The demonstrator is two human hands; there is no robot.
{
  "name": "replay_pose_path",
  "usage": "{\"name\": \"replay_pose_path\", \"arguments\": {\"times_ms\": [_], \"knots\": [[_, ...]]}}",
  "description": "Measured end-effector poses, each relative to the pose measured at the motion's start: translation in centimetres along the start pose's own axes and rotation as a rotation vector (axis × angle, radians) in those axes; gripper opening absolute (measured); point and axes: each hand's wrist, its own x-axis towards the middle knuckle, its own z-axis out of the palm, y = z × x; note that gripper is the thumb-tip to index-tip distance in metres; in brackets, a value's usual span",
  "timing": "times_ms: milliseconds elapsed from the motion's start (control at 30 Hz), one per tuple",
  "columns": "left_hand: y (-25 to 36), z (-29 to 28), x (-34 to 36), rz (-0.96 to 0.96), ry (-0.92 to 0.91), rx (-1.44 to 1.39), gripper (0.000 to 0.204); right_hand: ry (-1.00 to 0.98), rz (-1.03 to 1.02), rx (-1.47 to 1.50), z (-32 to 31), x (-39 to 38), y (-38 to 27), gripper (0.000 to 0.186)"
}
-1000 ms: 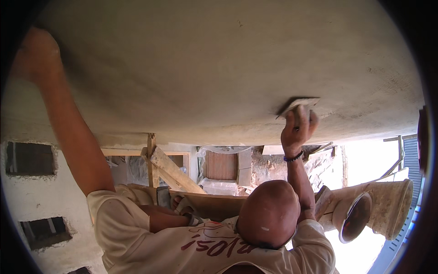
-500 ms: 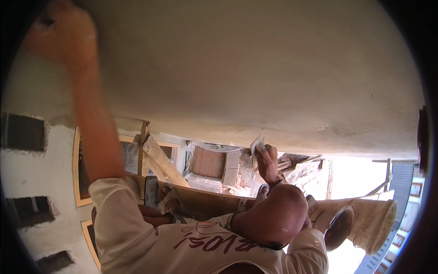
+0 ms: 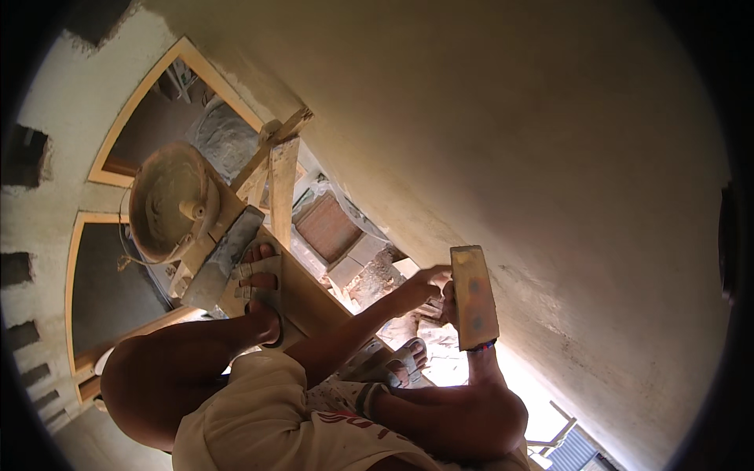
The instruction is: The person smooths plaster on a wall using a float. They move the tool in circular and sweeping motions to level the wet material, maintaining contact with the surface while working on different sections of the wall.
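My right hand (image 3: pixel 449 304) is closed on a plasterer's float (image 3: pixel 474 298), a narrow tan rectangular board with dark stains. The float stands nearly upright beside the plastered wall (image 3: pixel 597 196), its flat face turned toward me and hiding most of that hand. A bracelet shows on the wrist below the board. My left hand (image 3: pixel 420 289) reaches across to the float's left edge with its fingers bent. Its fingertips meet or pass behind that edge, so whatever they may hold is hidden.
My sandalled feet rest on a wooden plank (image 3: pixel 310 302) high above rubble. A round mortar-coated tub (image 3: pixel 166 204) stands at the left, near a grey block (image 3: pixel 224 259). Wooden braces (image 3: pixel 281 188) rise beyond the plank. Window frames (image 3: pixel 78 290) line the left wall.
My left hand has come down from high on the wall to the float. The float has turned its flat face toward me. My view has tilted, bringing the tub into sight.
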Motion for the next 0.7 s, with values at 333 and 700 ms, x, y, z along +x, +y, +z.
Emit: {"name": "replay_pose_path", "arguments": {"times_ms": [333,700], "knots": [[4.7,-0.9,-1.5,0.065,-0.086,-0.078,0.05,-0.264,0.286,0.153,0.8,2.9,-0.9,0.028],[10.6,-7.5,5.1,0.783,0.915,0.171,0.047,0.213,0.396,-0.353,-2.4,2.2,4.9,0.023]]}}
